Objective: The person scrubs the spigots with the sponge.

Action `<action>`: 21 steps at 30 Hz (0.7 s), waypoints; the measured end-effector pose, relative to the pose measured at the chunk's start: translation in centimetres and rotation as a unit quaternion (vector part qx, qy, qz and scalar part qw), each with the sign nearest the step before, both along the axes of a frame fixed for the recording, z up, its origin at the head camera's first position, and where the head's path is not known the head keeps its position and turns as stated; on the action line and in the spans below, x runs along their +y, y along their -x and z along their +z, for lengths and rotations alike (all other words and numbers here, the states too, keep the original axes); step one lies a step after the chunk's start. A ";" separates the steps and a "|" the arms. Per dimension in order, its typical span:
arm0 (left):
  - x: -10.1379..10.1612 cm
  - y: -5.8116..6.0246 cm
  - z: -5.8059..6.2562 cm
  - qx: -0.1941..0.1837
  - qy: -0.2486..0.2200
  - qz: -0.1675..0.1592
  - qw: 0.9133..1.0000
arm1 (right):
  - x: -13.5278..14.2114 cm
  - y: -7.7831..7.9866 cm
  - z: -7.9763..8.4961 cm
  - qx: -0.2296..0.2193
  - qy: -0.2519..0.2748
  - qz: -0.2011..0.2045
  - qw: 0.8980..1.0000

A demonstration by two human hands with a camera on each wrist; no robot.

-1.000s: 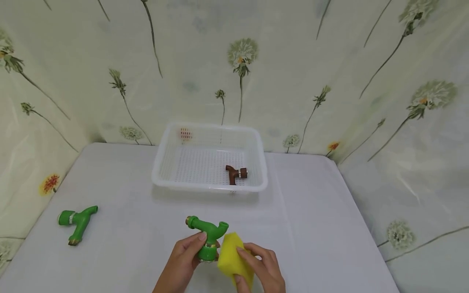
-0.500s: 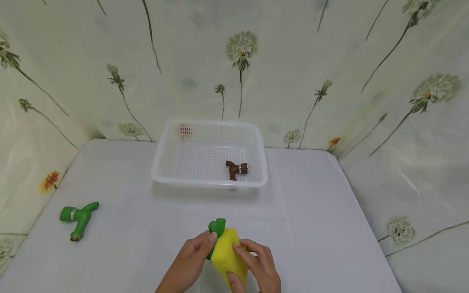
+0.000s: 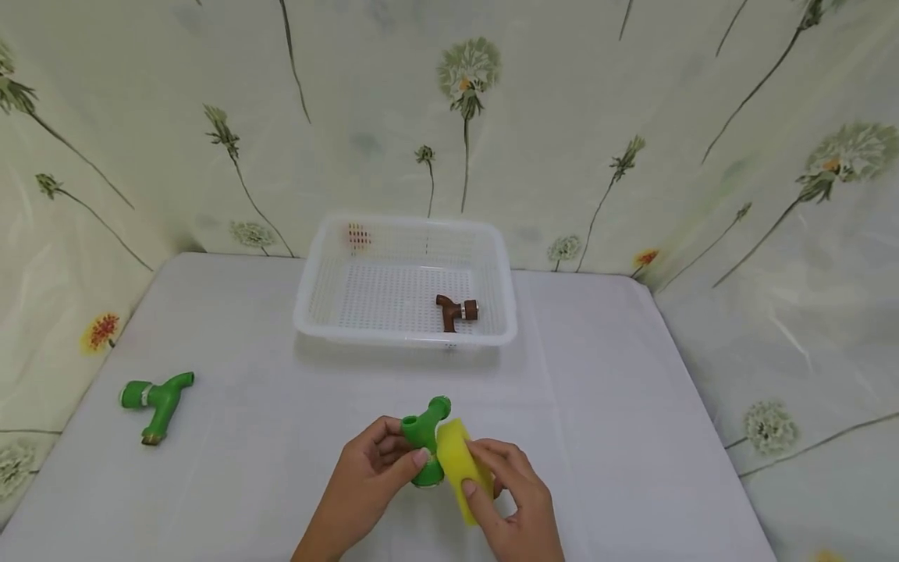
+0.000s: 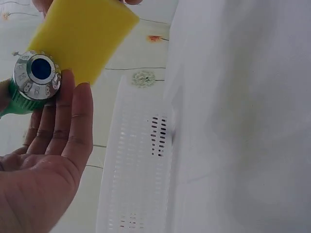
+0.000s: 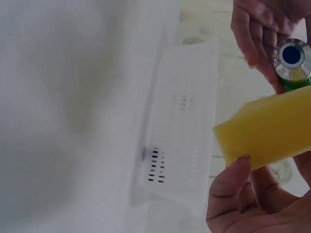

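Observation:
My left hand [image 3: 368,476] holds a green tap [image 3: 424,428] between thumb and fingers, above the near middle of the table. The tap's silver end cap with a blue centre [image 4: 41,69] faces the left wrist camera. In my right hand [image 3: 520,496] a yellow sponge [image 3: 460,460] is pinched between thumb and fingers, its face against the right side of the tap. From the right wrist view, the sponge [image 5: 267,128] hides part of the tap. A second green tap [image 3: 160,402] lies on the table at the left.
A white plastic basket [image 3: 403,338] with slotted walls stands at the back of the table. Inside it, at the front right, lies a brown tap [image 3: 453,311]. The table [image 3: 618,406] has a white cover, and flower-patterned sheeting [image 3: 351,117] surrounds its back and sides.
My left hand has turned the green tap, so its threaded end has swung from the left to the upper right. The sponge has tilted more edge-on and stays beside the tap.

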State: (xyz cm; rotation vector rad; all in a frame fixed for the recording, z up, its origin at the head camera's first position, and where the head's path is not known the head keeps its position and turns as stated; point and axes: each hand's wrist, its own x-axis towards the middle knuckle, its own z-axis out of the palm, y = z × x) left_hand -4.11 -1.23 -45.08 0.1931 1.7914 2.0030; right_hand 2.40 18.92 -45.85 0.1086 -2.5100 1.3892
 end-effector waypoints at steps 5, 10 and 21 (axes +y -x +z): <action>0.1 0.0 0.1 0.022 -0.013 0.000 1.000 | 0.1 0.1 0.2 -0.056 0.011 -0.024 0.998; 0.3 0.0 -0.1 0.008 -0.030 0.013 0.999 | -0.4 -0.2 0.8 -0.027 0.041 -0.023 0.999; 0.3 0.0 -0.4 -0.016 -0.030 0.019 0.999 | -1.6 -0.7 1.5 0.137 0.024 0.026 0.990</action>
